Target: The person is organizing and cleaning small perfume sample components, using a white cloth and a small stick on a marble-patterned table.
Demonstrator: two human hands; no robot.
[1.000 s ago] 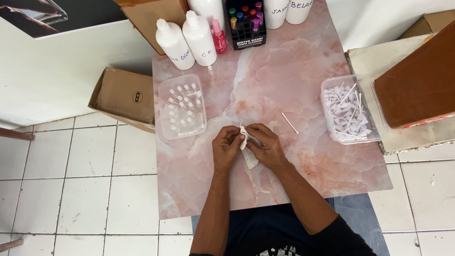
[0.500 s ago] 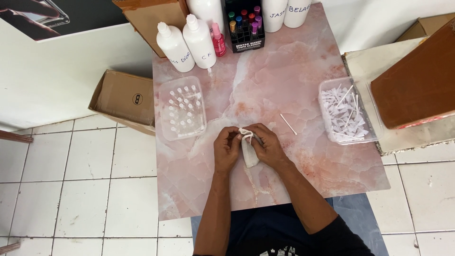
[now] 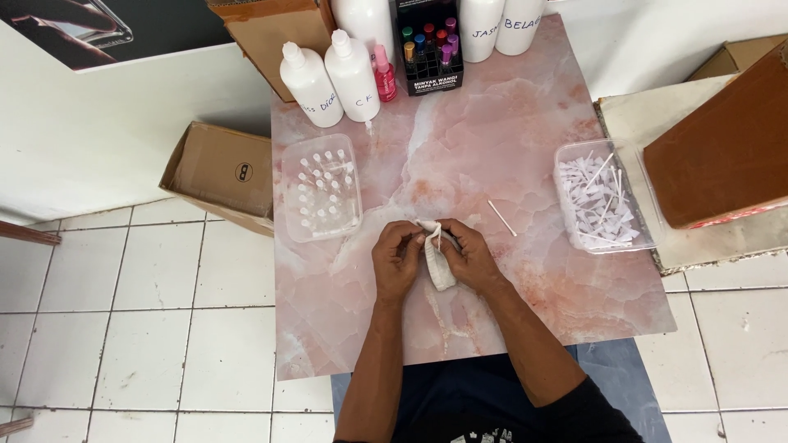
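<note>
A: What are the hands doing near the middle of the frame?

B: The left hand [image 3: 396, 261] and the right hand [image 3: 470, 256] are meeting over the pink marble desk [image 3: 525, 123]. Both are pinching a small white cloth [image 3: 438, 264], each grip grasping it; its lower part is hanging between the hands, just above the desk.

A: Is anything lying close by?

B: A thin white stick [image 3: 502, 218] is lying just to the upper right of the right hand, apart from it. At the left, a clear tray of small vials [image 3: 321, 198] is sitting near the desk edge, and at the right a clear tub of white plastic pieces [image 3: 602, 199] is resting.

A: And at the top?

B: White bottles [image 3: 331, 78] and a black rack of coloured vials [image 3: 428, 45] are standing there. A cardboard box [image 3: 222, 175] is sitting on the floor at the left.
</note>
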